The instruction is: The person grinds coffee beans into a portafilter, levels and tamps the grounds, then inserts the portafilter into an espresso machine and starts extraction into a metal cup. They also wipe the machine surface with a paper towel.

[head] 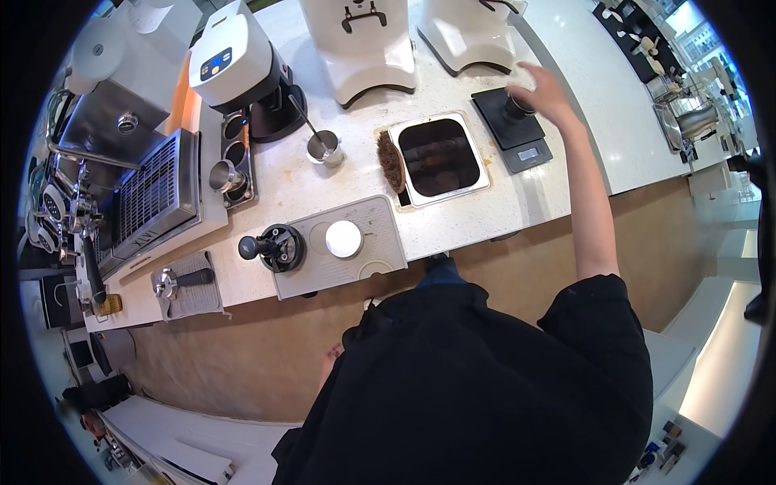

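Observation:
My right hand (545,97) is stretched out over a black digital scale (500,115), its thumb and fingers apart. Just under the thumb a small dark cup (516,113) stands on the weighing plate; whether the hand touches it is hard to tell. My left hand (331,356) hangs low beside my body, partly hidden by my black shirt, and its fingers are too small to read. Left of the scale, a square knock box (485,176) is set into the counter, with a brown brush (391,162) along its left rim.
White grinders (370,66) stand at the back. A metal cup (325,150) holds a long utensil. On a grey mat (385,236) are a black tamping device (283,247) and a white round object (344,239). A portafilter (182,280) lies before the espresso machine (154,194).

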Available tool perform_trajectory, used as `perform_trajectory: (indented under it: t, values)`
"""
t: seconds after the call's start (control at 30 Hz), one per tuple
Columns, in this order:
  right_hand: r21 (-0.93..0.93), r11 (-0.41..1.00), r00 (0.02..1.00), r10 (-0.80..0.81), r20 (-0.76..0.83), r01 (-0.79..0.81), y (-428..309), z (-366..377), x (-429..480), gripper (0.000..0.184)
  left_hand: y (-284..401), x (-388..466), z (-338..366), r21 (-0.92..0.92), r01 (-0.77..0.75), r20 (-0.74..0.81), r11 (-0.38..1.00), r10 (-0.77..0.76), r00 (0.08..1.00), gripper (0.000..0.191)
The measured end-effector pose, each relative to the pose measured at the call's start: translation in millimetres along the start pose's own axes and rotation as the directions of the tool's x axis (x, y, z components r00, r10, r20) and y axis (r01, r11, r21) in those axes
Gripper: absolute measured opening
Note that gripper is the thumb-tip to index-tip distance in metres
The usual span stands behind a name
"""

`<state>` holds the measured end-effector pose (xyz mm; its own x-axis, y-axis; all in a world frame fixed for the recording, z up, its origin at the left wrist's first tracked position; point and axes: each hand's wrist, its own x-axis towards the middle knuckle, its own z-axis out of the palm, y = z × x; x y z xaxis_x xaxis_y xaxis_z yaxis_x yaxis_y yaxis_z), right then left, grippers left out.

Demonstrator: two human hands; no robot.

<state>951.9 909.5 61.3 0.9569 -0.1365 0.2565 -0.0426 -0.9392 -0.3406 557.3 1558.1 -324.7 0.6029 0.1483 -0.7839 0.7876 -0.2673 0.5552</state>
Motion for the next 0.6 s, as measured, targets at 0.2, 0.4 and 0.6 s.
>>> perform_trajectory:
  t: [0.2, 0.4, 0.6]
  values:
    - [-0.119, 0.992, 0.992, 0.047, 0.115, -0.034, 10, 42, -8, 0.042, 107, -21, 38, -0.242, -0.242, 0.092, 0.940, 0.270, 0.958, 0.039]
    - [0.231, 0.958, 0.960, -0.212, 0.182, 0.168, -74, 35, -94, 0.047, 69, -15, 24, -0.049, -0.326, -0.035, 0.944, 0.325, 0.945, 0.040]
    - [0.215, 0.952, 0.909, -0.279, 0.310, 0.219, -174, 88, -171, 0.060, 33, -26, -10, 0.198, -0.177, -0.124, 0.964, 0.204, 0.971, 0.023]
